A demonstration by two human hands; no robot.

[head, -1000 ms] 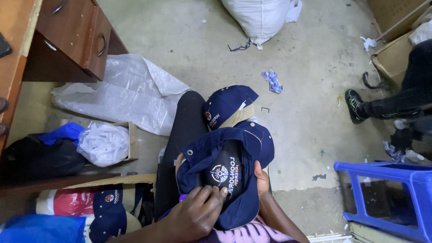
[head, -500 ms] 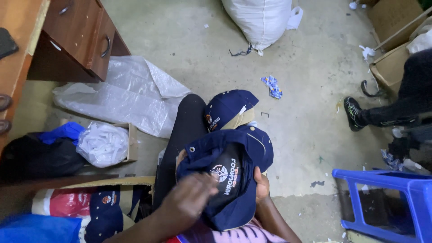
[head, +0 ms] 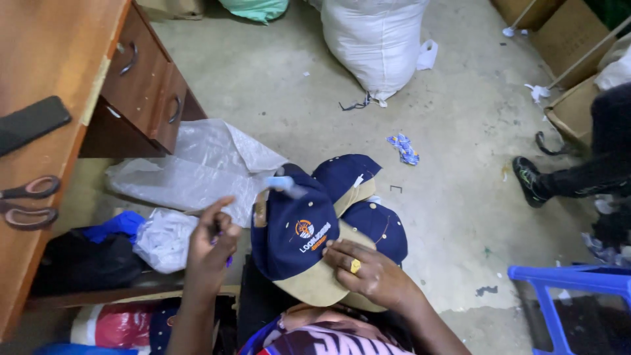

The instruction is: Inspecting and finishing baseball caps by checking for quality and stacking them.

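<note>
Cap (head: 296, 236), navy crown w/ tan brim, sits on the person's lap, brim pointing back toward the body, crown toward the floor ahead. Right hand (head: 368, 273), ring on one finger, lies flat on the brim edge, fingers spread, pinning it. It's the nearer hand, touching. Left hand (head: 210, 246) is just beside the crown's left side, lifted off it, fingers pinched narrow round something small and purple; can't tell what. Long axis runs brim-to-crown, roughly away from the body. Fabric looks like stiff cotton twill, embroidered badge on front, pale blue strap bit at the top. Two more navy caps (head: 358, 197) lie beyond, overlapping. Crinkly clear plastic sheet (head: 197, 167) left, scissors (head: 26, 200) on the wooden desk (head: 59, 59).
</note>
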